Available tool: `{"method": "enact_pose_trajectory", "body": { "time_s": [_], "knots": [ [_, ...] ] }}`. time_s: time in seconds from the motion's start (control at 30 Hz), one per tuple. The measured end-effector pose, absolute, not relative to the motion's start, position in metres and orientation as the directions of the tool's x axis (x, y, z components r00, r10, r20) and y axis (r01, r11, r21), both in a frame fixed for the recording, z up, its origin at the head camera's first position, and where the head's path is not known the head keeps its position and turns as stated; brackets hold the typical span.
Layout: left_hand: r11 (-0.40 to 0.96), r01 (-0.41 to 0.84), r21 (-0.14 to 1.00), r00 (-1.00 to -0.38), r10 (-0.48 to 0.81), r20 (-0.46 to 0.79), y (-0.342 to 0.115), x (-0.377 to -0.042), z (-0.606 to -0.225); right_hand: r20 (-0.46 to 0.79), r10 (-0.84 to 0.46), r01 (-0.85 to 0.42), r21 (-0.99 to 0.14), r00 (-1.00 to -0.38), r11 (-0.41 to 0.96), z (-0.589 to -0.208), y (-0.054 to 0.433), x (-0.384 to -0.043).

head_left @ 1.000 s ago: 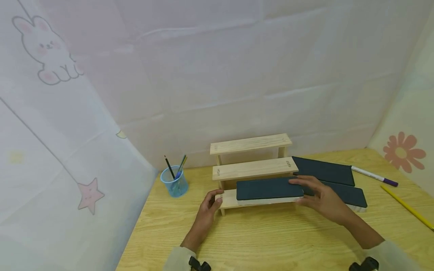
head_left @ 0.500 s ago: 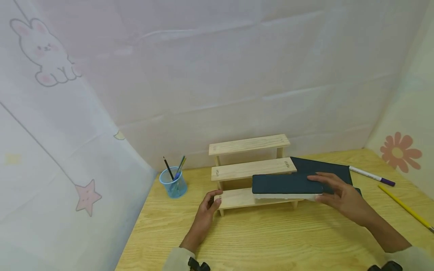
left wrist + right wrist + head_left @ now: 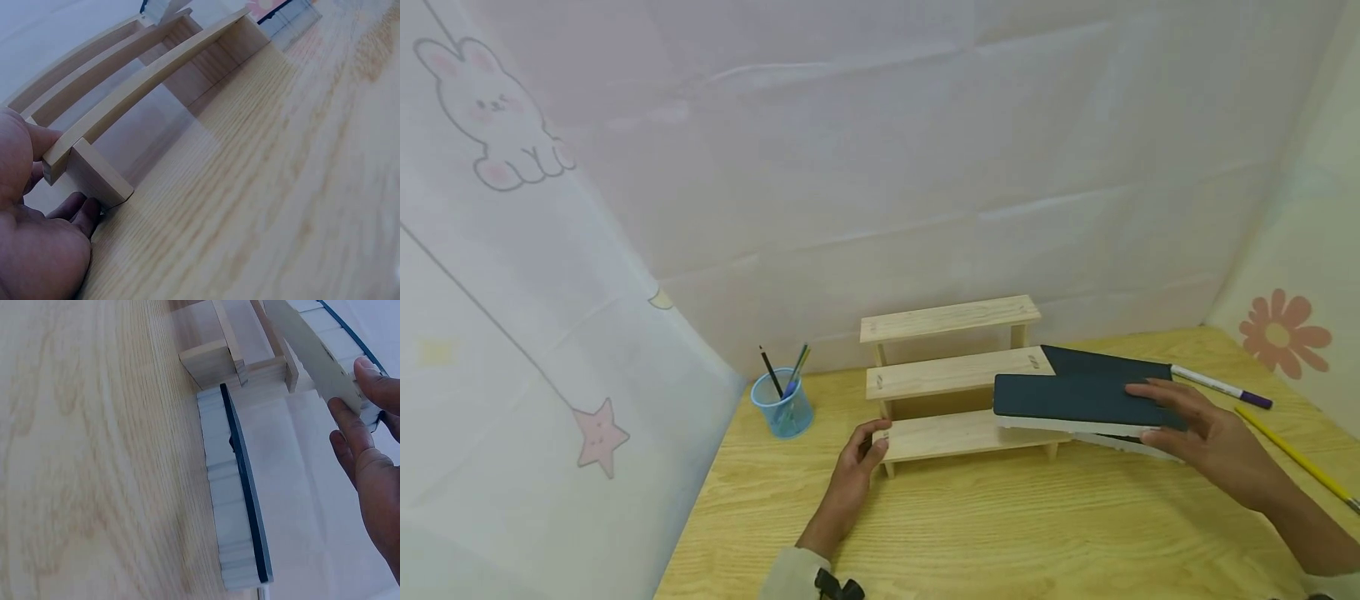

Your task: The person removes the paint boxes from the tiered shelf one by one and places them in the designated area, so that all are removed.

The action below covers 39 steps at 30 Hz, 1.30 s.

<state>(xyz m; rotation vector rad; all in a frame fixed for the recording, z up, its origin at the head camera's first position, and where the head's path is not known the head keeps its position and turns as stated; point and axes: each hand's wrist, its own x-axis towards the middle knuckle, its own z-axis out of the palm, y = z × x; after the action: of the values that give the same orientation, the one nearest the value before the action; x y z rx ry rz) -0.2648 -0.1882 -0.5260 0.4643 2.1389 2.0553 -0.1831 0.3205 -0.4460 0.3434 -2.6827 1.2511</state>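
A pale wooden three-step stand (image 3: 947, 435) stands on the table against the back wall. My left hand (image 3: 852, 475) grips the left end of its lowest step, thumb and fingers around the board and upright in the left wrist view. My right hand (image 3: 1225, 454) pinches the right end of a long flat box (image 3: 1067, 400) with a dark blue top and white sides. This box is raised, its left end over the right part of the lowest step. Similar dark-topped boxes (image 3: 228, 494) lie right of the stand, partly hidden in the head view.
A blue mesh pen cup (image 3: 784, 408) with several pencils stands left of the stand. At the right lie a white marker with a purple cap (image 3: 1221, 386) and a yellow pencil (image 3: 1296, 458). Printed cloth walls (image 3: 880, 167) enclose the table.
My right hand has moved the held box to the right and up off the lowest step, uncovering more of its wood. The left hand keeps its grip on the stand.
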Motion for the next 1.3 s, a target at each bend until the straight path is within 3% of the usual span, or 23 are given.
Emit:
{"method": "enact_pose_trajectory", "body": {
  "time_s": [0.6, 0.97, 1.3],
  "knots": [
    [-0.011, 0.132, 0.991, -0.936, 0.329, 0.129, -0.189, -0.265, -0.527, 0.261, -0.048, -0.230, -0.731, -0.964, 0.643, -0.460, 0.353, -0.155],
    [-0.025, 0.120, 0.992, -0.935, 0.334, 0.122, -0.188, -0.265, -0.528, 0.238, 0.051, -0.142, -0.724, -0.970, 0.675, -0.485, 0.374, -0.141],
    [-0.017, 0.106, 0.994, -0.939, 0.326, 0.106, -0.188, -0.266, -0.526, 0.333, 0.054, -0.223, -0.735, -0.941, 0.640, -0.508, 0.389, -0.130]
  ]
}}
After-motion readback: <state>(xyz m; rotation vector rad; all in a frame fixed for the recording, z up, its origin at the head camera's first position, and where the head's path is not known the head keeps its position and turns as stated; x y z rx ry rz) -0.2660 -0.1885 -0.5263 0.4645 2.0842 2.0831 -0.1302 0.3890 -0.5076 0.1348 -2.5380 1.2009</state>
